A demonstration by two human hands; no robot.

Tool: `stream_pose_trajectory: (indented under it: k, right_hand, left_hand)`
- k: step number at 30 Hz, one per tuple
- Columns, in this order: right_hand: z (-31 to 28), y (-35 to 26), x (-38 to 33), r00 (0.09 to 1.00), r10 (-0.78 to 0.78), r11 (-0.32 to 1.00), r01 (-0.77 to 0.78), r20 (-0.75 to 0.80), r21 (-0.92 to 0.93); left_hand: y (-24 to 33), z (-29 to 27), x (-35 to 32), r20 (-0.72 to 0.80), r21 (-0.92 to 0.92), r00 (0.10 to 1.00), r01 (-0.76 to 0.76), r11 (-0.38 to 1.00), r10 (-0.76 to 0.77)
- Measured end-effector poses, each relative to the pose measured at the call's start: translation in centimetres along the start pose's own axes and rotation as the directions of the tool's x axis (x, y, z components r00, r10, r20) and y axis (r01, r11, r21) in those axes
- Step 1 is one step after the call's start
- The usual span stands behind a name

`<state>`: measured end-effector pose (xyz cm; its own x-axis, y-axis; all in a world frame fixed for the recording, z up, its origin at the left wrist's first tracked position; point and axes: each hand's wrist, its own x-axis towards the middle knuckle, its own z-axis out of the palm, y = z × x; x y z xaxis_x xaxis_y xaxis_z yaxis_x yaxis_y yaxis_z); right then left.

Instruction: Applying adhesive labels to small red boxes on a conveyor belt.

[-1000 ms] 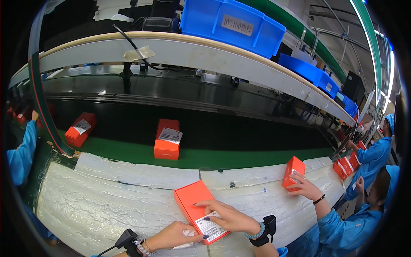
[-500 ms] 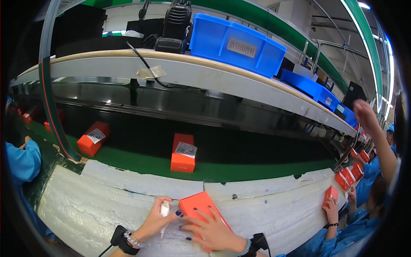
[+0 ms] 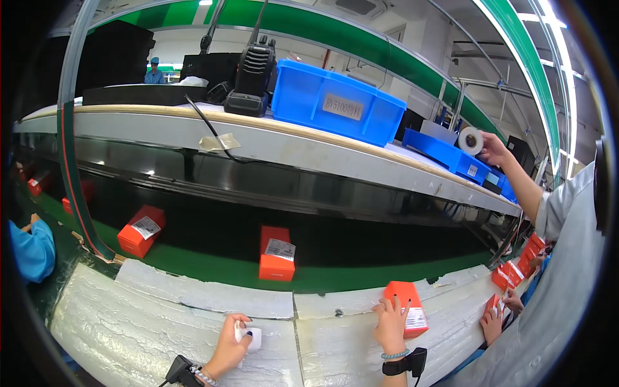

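My left hand (image 3: 231, 348), near the middle of the padded work surface (image 3: 161, 322), is closed round a crumpled white wad (image 3: 254, 340) that looks like cloth or tissue. Farther right, my right hand (image 3: 390, 327) grips an orange-red box (image 3: 402, 293), with fingers over its top. A white printed label shows on the box's near right side. Both wrists carry a bracelet and a black strapped device. Beyond the surface, two more orange-red boxes (image 3: 278, 248) with white labels lie on the green conveyor belt (image 3: 342, 266).
Above the belt, a shelf (image 3: 161, 131) holds a walkie-talkie (image 3: 250, 77) and blue bins (image 3: 335, 103). At right, a person in grey (image 3: 567, 258) reaches in with a white roll (image 3: 471, 140). Another person's hand (image 3: 493, 327) holds a red box nearby. A blue sleeve (image 3: 32, 251) shows at left.
My right hand and the box have moved right, away from my left hand, and the label now shows. The person in grey has come in with the roll. The view has shifted slightly.
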<state>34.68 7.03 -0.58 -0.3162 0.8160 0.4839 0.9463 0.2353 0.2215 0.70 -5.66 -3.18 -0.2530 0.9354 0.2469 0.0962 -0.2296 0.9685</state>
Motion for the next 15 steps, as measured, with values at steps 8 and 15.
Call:
stream_pose_trajectory:
  k: [8, 15]
  right_hand:
    - [1.3, -8.0, 4.0, 0.977, -0.211, 0.804, 0.169, 0.007, 0.571]
    - [2.1, -15.0, 13.3, 0.989, -0.058, 0.88, -0.013, 0.133, 0.475]
  left_hand:
    - [-0.6, 0.6, -0.5, 0.078, -0.245, 0.992, 0.117, 0.962, -0.1]
    - [1.0, 0.6, -1.0, -0.053, -0.241, 0.995, 0.071, 0.968, -0.087]
